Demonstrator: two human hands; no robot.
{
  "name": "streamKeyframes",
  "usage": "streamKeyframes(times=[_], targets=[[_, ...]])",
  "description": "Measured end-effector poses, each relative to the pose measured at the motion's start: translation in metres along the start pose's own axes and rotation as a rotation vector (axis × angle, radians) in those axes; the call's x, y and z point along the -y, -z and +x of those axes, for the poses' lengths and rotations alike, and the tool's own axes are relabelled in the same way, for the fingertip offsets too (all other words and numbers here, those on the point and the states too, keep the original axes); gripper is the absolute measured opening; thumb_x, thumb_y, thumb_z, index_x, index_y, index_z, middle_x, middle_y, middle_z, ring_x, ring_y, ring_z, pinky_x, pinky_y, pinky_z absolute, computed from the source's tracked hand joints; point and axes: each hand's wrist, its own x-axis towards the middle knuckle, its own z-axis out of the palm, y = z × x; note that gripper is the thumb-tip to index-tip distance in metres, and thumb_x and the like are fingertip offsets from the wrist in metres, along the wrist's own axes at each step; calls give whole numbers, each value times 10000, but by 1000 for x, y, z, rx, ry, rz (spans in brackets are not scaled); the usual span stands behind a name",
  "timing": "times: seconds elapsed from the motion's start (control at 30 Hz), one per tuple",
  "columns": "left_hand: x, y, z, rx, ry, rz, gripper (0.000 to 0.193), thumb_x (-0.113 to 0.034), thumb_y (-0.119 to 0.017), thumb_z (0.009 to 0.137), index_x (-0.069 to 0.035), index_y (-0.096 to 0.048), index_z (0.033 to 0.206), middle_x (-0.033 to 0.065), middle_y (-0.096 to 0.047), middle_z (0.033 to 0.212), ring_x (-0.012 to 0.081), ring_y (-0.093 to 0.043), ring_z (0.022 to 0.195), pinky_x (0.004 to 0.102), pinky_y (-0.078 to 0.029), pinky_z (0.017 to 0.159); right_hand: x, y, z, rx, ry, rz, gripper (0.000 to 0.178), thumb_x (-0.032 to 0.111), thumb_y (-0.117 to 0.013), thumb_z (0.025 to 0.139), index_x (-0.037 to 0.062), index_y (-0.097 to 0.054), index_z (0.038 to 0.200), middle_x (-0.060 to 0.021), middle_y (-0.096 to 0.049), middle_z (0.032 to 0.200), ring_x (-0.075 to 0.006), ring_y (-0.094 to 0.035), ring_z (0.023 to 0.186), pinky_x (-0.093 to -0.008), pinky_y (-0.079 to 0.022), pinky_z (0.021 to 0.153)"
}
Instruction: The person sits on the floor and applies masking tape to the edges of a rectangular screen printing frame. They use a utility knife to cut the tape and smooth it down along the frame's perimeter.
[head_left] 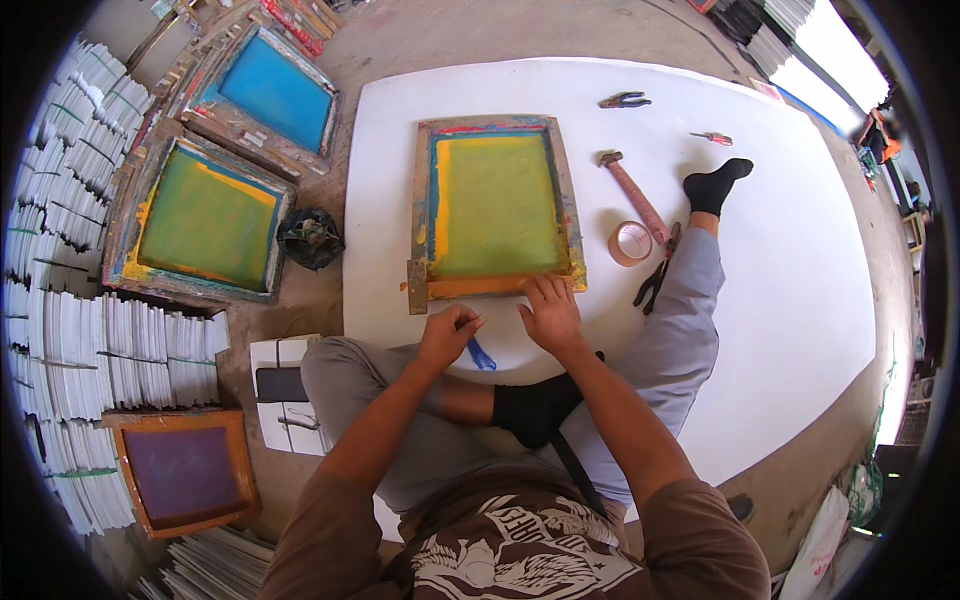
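Note:
A wooden screen printing frame [571, 220] with yellow-green mesh lies in front of me, smeared with blue, red and yellow paint. My right hand [552, 318] rests its fingers on the near rail by the right corner, the thumb held apart. Just left of it, my left hand [448, 337] is closed in a pinch in front of the frame; something tiny and pale may be at the fingertips, too small to name. A blue object [481, 355] lies on the white sheet close to that hand, its kind unclear. At the frame's near left corner sits a metal hinge [417, 287].
Right of the frame lie a hammer [635, 195], a tape roll [630, 243] and pliers [655, 285] beside my outstretched leg. Farther off are other pliers [625, 100] and a screwdriver [711, 137]. At left stand more screen frames [190, 292], a black bag [311, 239] and paper stacks [150, 340].

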Motion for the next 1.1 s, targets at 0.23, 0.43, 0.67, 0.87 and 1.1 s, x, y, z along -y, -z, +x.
streamKeyframes(times=[0.23,0.43,0.67,0.87,1.1], targets=[[-15,13,5,-23,12,-244,152,-91,-800,924,11,-715,1000,44,-736,903,90,-672,850,283,-547,798,54,-12,26,141,-289,853,280,169,-761,915,10,-700,1137,-172,-738,1010,-352,-722,858,-418,-578,773],[15,18,8,-112,65,-474,255,-66,-806,907,19,-700,1123,66,-726,897,102,-672,834,272,-544,781,75,-15,57,300,-305,759,269,194,-743,942,-2,-695,1120,-218,-738,1032,-405,-713,899,-455,-557,784],[21,69,22,-572,439,-928,275,-173,-716,996,-15,-646,1210,88,-721,966,167,-681,764,284,-552,719,117,-73,82,104,-271,811,200,158,-727,930,40,-712,1091,-188,-747,1017,-391,-713,948,-467,-555,812],[45,72,18,-656,582,-1088,421,-274,-643,1041,16,-577,1340,109,-685,1045,193,-650,847,351,-562,776,162,-89,116,266,-248,672,205,113,-710,919,86,-734,1121,-149,-758,998,-345,-730,884,-449,-568,778],[77,42,30,-663,385,-326,439,-346,-673,1025,3,-646,1291,166,-742,1076,284,-714,915,417,-567,839,145,-75,101,113,-43,484,421,160,-751,855,133,-691,1271,-120,-738,981,-335,-679,971,-434,-560,846]])
